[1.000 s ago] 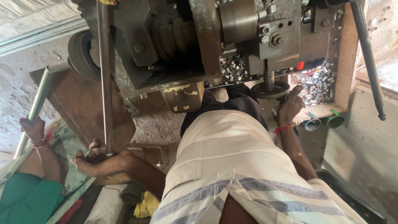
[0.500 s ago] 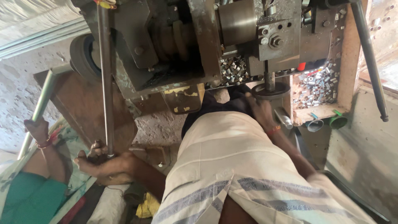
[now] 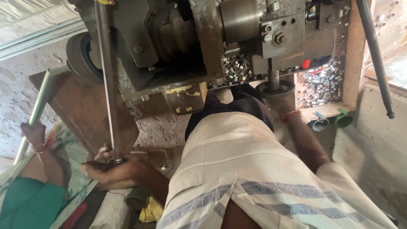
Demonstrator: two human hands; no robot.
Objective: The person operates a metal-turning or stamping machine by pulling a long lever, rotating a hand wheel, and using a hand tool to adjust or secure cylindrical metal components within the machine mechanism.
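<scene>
Left hand (image 3: 111,169) gripping lower end of long steel lever (image 3: 108,80), fingers clamped round it. Right hand (image 3: 285,108) reaching under black handwheel (image 3: 275,89) beneath lathe (image 3: 203,38); grip state unclear. Another person's hand (image 3: 34,135) holding grey pipe (image 3: 40,101).

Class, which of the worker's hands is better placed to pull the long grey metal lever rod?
Left. The left hand already grips the long grey metal lever rod; the right hand is by the round black handwheel.

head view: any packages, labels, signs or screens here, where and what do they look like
No packages, signs or screens show.
Plate: hangs under the machine, roughly square grey metal with worn yellow paint patches, possibly an old label.
Red cap: small, right of the handwheel; no marking is legible.
</scene>
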